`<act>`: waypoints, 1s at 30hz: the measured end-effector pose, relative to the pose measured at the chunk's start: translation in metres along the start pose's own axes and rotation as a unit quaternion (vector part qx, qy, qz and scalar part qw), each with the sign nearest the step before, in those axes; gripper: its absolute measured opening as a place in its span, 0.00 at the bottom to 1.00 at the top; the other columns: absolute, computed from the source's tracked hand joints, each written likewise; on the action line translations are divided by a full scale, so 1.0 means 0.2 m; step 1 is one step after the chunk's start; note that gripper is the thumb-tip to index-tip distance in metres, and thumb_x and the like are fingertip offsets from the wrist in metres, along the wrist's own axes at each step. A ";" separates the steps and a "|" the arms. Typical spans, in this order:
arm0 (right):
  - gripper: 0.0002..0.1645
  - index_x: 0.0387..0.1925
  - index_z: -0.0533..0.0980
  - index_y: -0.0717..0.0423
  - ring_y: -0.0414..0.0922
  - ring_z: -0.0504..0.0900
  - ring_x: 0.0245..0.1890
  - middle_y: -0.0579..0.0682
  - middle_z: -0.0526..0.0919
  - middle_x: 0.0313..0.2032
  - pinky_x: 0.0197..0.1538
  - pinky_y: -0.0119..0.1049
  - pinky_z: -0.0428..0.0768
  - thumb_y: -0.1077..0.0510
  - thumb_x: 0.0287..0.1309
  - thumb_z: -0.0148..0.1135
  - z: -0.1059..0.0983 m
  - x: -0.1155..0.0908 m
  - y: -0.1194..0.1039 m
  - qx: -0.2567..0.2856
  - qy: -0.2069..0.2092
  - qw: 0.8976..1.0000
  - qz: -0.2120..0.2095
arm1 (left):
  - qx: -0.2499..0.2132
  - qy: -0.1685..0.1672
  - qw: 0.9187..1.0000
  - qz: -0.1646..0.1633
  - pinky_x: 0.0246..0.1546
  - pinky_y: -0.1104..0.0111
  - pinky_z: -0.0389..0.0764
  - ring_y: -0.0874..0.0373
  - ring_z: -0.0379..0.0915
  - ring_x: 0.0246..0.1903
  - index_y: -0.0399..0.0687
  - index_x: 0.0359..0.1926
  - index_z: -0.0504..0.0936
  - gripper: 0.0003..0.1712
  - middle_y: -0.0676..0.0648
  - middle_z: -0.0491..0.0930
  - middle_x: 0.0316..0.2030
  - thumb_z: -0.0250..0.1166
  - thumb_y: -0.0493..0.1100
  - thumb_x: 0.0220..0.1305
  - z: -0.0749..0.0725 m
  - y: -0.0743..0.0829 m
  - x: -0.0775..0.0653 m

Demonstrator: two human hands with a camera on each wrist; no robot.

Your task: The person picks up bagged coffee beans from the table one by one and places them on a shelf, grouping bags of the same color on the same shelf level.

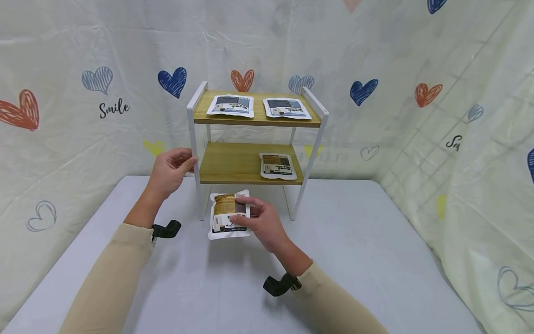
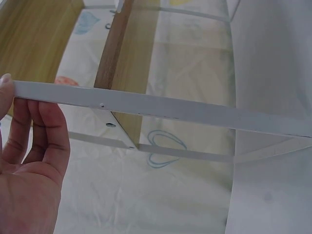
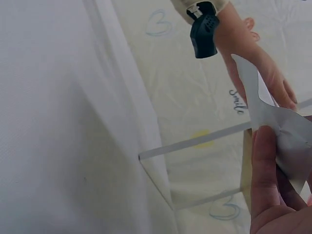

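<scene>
In the head view my right hand pinches a white pouch with a gold-brown label by its right side. The pouch is in front of the lower board of a two-tier shelf. From the right wrist view, the pouch's plain pale side shows between thumb and fingers. My left hand holds the shelf's left front post, thumb on one side and fingers on the other. A similar brown-labelled pouch lies on the lower board's right half.
Two pouches with blue-grey labels, a left one and a right one, lie side by side on the upper board. The shelf's white legs stand on a white-covered table. Behind hangs a pale curtain with printed hearts.
</scene>
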State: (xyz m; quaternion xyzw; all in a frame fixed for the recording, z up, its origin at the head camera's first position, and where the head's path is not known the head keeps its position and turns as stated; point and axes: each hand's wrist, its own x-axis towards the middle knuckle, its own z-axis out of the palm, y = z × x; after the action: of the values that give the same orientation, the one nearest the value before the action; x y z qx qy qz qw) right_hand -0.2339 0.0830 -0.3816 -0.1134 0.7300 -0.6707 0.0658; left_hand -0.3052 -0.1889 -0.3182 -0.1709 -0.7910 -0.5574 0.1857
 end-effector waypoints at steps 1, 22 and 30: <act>0.29 0.59 0.82 0.41 0.46 0.85 0.44 0.56 0.86 0.51 0.43 0.33 0.87 0.57 0.54 0.79 0.00 0.00 0.00 -0.001 0.002 1.000 -0.004 | -0.001 -0.001 1.000 0.001 0.42 0.79 0.85 0.61 0.84 0.38 0.39 0.57 0.84 0.19 0.65 0.83 0.39 0.66 0.46 0.71 0.00 0.00 0.00; 0.26 0.60 0.82 0.44 0.43 0.85 0.42 0.57 0.87 0.49 0.39 0.29 0.84 0.59 0.58 0.75 0.01 0.11 -0.08 0.041 0.016 0.999 -0.025 | 0.000 -0.003 1.000 -0.002 0.43 0.75 0.86 0.67 0.83 0.37 0.40 0.57 0.84 0.20 0.64 0.85 0.40 0.67 0.47 0.71 0.00 -0.01 0.01; 0.25 0.57 0.84 0.44 0.42 0.85 0.41 0.57 0.87 0.48 0.39 0.29 0.84 0.58 0.57 0.76 0.03 0.15 -0.09 0.041 0.028 0.998 -0.032 | -0.002 -0.011 1.000 0.003 0.42 0.75 0.86 0.67 0.83 0.36 0.37 0.56 0.83 0.19 0.66 0.84 0.38 0.66 0.44 0.71 -0.01 -0.01 0.01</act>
State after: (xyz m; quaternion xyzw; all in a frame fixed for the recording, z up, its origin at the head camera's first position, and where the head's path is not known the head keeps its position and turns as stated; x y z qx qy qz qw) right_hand -0.2608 0.0686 -0.3630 -0.1152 0.6993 -0.7049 0.0282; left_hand -0.3070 -0.1910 -0.3188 -0.1800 -0.7912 -0.5564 0.1787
